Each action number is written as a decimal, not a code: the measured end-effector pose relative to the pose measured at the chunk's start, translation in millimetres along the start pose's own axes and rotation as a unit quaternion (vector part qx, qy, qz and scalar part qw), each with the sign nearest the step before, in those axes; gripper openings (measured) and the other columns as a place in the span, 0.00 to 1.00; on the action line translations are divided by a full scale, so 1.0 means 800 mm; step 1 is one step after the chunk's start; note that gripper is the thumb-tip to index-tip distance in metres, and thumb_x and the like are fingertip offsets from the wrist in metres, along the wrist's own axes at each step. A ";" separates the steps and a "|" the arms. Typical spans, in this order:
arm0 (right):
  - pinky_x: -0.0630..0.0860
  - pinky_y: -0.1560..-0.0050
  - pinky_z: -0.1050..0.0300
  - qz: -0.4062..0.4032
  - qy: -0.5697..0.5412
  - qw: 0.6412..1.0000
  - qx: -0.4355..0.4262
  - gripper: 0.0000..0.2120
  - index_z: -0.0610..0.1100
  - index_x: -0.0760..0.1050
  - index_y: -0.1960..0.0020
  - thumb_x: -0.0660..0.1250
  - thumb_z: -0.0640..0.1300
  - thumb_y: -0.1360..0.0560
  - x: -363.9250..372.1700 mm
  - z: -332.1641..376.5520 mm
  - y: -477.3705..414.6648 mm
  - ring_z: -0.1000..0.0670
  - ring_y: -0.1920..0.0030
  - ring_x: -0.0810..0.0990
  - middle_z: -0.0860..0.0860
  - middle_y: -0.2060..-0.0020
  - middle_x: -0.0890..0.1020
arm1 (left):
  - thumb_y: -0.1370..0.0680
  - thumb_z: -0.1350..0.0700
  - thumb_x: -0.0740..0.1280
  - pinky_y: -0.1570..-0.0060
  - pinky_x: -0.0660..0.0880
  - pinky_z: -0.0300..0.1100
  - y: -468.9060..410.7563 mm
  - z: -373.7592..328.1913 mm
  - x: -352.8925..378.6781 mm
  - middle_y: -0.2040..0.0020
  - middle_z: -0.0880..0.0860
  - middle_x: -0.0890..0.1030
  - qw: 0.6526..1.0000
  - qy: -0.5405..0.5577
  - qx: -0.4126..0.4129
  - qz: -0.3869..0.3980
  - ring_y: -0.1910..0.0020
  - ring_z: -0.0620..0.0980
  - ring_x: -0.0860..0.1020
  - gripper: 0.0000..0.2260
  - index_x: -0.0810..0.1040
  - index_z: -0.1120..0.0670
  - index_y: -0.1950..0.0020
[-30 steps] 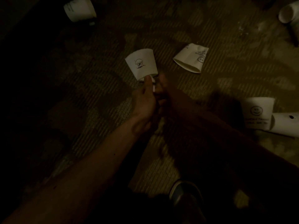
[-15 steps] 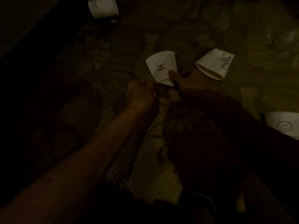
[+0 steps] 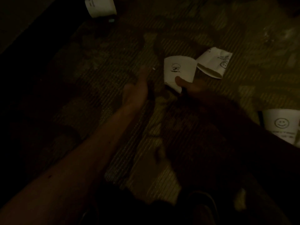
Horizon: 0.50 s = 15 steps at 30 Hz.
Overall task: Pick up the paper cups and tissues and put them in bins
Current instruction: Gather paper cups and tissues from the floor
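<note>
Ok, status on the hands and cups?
Left hand open. Right hand grips paper cup. Crushed cup beside it on carpet.

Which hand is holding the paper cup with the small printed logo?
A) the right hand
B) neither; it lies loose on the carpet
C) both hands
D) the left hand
A: the right hand pinches the paper cup with its thumb on the wall, while the left hand is apart from it, fingers straight.

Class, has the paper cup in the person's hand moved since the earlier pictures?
Yes. The held paper cup has shifted right, closer to the crushed cup lying on the carpet; their edges now nearly meet in view.
</note>
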State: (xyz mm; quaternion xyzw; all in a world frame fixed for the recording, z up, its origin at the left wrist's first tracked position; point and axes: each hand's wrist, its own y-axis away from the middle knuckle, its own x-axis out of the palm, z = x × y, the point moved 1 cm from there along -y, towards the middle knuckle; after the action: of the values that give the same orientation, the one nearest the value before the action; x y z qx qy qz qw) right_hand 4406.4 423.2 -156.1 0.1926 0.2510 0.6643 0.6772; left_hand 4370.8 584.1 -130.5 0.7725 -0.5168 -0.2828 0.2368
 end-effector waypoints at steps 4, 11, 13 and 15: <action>0.76 0.76 0.63 0.087 -0.048 0.991 0.087 0.04 0.50 0.77 0.54 0.71 0.49 0.25 -0.029 0.000 0.041 0.56 0.70 0.83 0.54 0.69 0.84 | 0.24 0.29 0.56 0.37 0.73 0.56 0.015 -0.010 0.043 0.32 0.54 0.75 0.987 0.034 0.004 0.155 0.37 0.55 0.76 0.34 0.68 0.50 0.26; 0.77 0.73 0.64 0.129 -0.029 0.989 0.071 0.05 0.49 0.79 0.55 0.69 0.50 0.24 -0.063 0.002 0.063 0.55 0.67 0.85 0.54 0.66 0.86 | 0.25 0.48 0.72 0.42 0.78 0.56 0.030 -0.017 0.106 0.41 0.57 0.81 0.982 0.083 -0.028 0.169 0.44 0.56 0.81 0.24 0.74 0.57 0.33; 0.77 0.72 0.65 0.082 0.034 0.995 0.052 0.08 0.51 0.79 0.52 0.68 0.55 0.24 -0.079 0.007 0.056 0.54 0.65 0.85 0.53 0.63 0.85 | 0.24 0.51 0.72 0.44 0.79 0.55 0.029 -0.016 0.109 0.42 0.57 0.81 0.983 0.084 -0.018 0.165 0.45 0.55 0.81 0.21 0.75 0.57 0.34; 0.73 0.66 0.71 0.002 0.149 0.989 -0.012 0.12 0.53 0.77 0.42 0.63 0.56 0.21 -0.097 0.013 0.038 0.55 0.64 0.79 0.51 0.62 0.81 | 0.23 0.52 0.71 0.42 0.78 0.54 0.025 -0.018 0.113 0.40 0.57 0.81 0.982 0.092 -0.002 0.166 0.43 0.55 0.80 0.21 0.74 0.57 0.32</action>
State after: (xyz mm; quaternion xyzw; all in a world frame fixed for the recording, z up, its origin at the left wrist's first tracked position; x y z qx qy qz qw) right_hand 4389.1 347.9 -123.1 0.0840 0.3401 0.6902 0.6332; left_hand 4395.1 493.5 -123.9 0.6983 -0.6132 -0.1683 0.3287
